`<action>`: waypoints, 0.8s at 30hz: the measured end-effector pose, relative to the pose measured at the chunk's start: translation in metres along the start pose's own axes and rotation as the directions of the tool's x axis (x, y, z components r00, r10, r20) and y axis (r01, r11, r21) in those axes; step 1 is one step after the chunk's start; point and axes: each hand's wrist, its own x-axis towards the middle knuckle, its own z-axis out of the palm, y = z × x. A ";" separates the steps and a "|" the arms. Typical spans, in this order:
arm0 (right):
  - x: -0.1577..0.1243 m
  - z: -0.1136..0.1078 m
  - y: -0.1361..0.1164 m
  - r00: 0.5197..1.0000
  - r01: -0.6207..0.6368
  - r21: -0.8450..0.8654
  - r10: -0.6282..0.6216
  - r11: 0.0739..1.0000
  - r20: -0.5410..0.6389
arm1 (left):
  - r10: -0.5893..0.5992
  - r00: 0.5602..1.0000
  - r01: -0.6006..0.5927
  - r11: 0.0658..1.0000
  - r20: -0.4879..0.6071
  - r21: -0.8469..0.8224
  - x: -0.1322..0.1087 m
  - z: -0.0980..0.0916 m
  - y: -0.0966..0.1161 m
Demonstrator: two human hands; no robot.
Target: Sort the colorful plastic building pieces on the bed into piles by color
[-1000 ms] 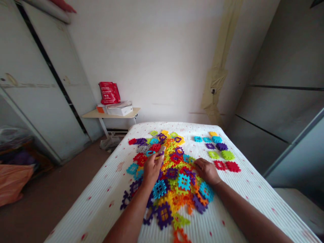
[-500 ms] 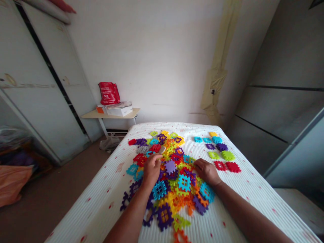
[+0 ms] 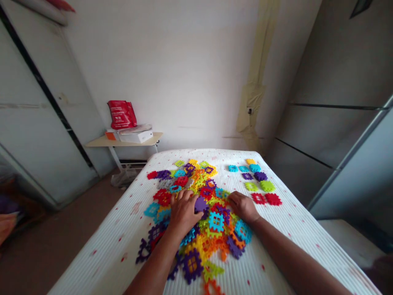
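Observation:
A heap of colourful plastic interlocking blocks (image 3: 211,246) is spread down the middle of a white, red-spotted bed cover. My left hand (image 3: 184,209) lies over its left half, fingers apart. Between that thumb and forefinger shows a purple square block (image 3: 201,203), partly covered; whether it is gripped is unclear. At the heap's right edge rests my right hand (image 3: 243,206), its fingers curled together, with whatever is under them hidden. Just below the hands sits a light-blue window block (image 3: 216,221).
Blocks stand sorted by colour on the right of the bed: red (image 3: 273,199), green (image 3: 267,186), purple (image 3: 260,176), blue (image 3: 254,168) and yellow (image 3: 249,161). A small table (image 3: 95,142) at back left bears a red bag (image 3: 122,114) and a white box (image 3: 138,136).
My left hand has opened from a pointing shape, spread its fingers and come over the purple square block. My right hand stays at the same edge. The view has turned slightly right.

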 end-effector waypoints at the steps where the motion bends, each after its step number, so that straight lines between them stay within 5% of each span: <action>1: 0.000 0.000 0.000 1.000 0.000 0.000 0.000 1.000 -0.001 | -0.002 1.000 0.002 1.000 0.003 0.013 0.000 0.000 0.001; 6: 0.001 0.000 -0.001 1.000 -0.009 -0.021 0.009 1.000 0.002 | 0.049 0.998 -0.048 0.998 -0.036 0.044 0.001 0.006 0.000; 12: 0.002 0.003 0.001 1.000 -0.010 -0.051 0.010 0.999 0.004 | 0.104 0.967 -0.097 0.994 -0.234 0.041 0.005 0.009 -0.005; 16: 0.002 0.003 0.001 1.000 -0.012 -0.039 0.012 0.999 0.009 | 0.097 0.969 -0.100 0.995 -0.227 -0.004 0.009 0.015 -0.006; 21: 0.001 0.002 0.001 1.000 -0.006 -0.028 0.006 1.000 0.017 | -0.054 0.984 0.003 0.956 -0.168 -0.293 0.011 0.021 -0.008; 24: 0.001 0.001 0.000 1.000 -0.016 -0.019 0.016 1.000 0.025 | -0.182 0.977 0.087 0.814 -0.111 -0.574 0.011 0.017 -0.007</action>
